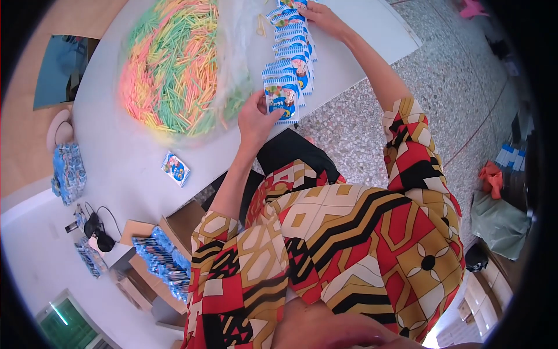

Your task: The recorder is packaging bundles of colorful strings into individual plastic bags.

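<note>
A row of overlapping small blue-and-white packets (292,55) runs along the right side of the white table (110,116). My left hand (254,121) pinches the nearest packet (282,102) at the row's near end, its thumb over the front and fingers partly hidden behind. At the far end my right hand (323,20) grips the last packets by their edge, near the picture's upper rim. Left of the row lies a large heap of pink, yellow and green sticks (174,70) on clear plastic sheeting (235,64). One loose packet (175,169) rests near the table's front edge.
An open cardboard box (185,224) with blue packs (163,262) stands low at the left. More bundled packs (68,171) and a black cabled object (99,231) lie along the left. A couple of broken pale sticks (261,26) sit beside the row. Speckled floor extends right.
</note>
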Motion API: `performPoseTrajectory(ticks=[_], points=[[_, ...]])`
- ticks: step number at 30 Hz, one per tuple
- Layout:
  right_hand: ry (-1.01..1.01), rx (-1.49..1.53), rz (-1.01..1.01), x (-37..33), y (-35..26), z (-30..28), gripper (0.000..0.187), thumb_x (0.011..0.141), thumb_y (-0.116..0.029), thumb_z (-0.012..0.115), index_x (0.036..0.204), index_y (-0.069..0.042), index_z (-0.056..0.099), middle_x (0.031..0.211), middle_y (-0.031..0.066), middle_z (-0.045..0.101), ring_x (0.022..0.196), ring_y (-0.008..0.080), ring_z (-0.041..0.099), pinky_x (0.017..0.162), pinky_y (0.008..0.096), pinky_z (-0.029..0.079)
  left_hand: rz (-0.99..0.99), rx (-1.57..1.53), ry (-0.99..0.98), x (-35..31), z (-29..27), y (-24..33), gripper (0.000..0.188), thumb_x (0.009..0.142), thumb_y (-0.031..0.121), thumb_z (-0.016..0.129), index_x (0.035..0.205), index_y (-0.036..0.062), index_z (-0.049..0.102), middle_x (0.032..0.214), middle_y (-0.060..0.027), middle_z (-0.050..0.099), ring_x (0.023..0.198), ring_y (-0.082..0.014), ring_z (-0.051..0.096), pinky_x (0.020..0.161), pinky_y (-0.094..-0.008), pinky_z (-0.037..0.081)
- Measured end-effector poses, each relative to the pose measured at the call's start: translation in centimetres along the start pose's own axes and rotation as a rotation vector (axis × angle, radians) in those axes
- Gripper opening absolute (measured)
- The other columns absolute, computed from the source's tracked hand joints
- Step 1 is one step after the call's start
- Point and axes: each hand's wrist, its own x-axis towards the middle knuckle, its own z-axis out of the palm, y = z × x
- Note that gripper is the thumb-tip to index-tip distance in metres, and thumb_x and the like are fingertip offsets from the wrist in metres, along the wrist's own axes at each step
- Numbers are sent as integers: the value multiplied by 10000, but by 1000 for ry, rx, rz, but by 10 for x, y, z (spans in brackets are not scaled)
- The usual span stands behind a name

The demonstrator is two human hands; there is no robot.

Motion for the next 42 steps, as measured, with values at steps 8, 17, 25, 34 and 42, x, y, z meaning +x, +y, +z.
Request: performPoseTrajectory(ticks=[8, 17, 25, 34, 42], points=[[-256, 315, 131, -25, -9, 6, 414, 974, -319, 412, 1220, -6, 523, 1146, 117, 588, 1061, 196, 535, 933, 329, 416, 83, -78, 61, -3, 7, -1, 480, 656, 54, 765, 1099, 13, 585, 790, -28, 624, 674, -104, 555, 649, -243, 460], [-171, 638, -174, -87, -50, 10, 391, 914, -222, 562, 1231, -2, 502, 1130, 104, 591, 1032, 159, 561, 888, 307, 457, 117, -136, 72, -3, 8, -1, 472, 657, 12, 757, 1097, 11, 585, 830, -37, 623, 737, -113, 576, 678, -250, 468], [-283, 404, 56, -129, -67, 9, 729, 687, -225, 795, 1282, -29, 423, 1170, 91, 580, 1034, 190, 580, 896, 324, 478, 200, -17, 86, -9, 8, 3, 457, 648, 13, 754, 1077, 29, 595, 957, -63, 615, 885, -174, 583, 784, -285, 459], [-390, 382, 154, -158, -83, 14, 832, 613, -136, 861, 1294, -13, 400, 1169, 73, 565, 1090, 155, 526, 956, 332, 439, 354, -173, 25, 5, 8, -1, 844, 632, -9, 744, 1362, 67, 328, 1312, -108, 457, 1166, -234, 489, 986, -347, 389], [-415, 327, 50, -169, -94, 28, 830, 663, -90, 818, 1352, -70, 355, 1228, 78, 531, 1129, 157, 504, 982, 317, 420, 197, -498, -310, 3, 1, 21, 959, 663, -21, 739, 1442, 70, 187, 1379, -110, 381, 1196, -169, 458, 1000, -304, 394]])
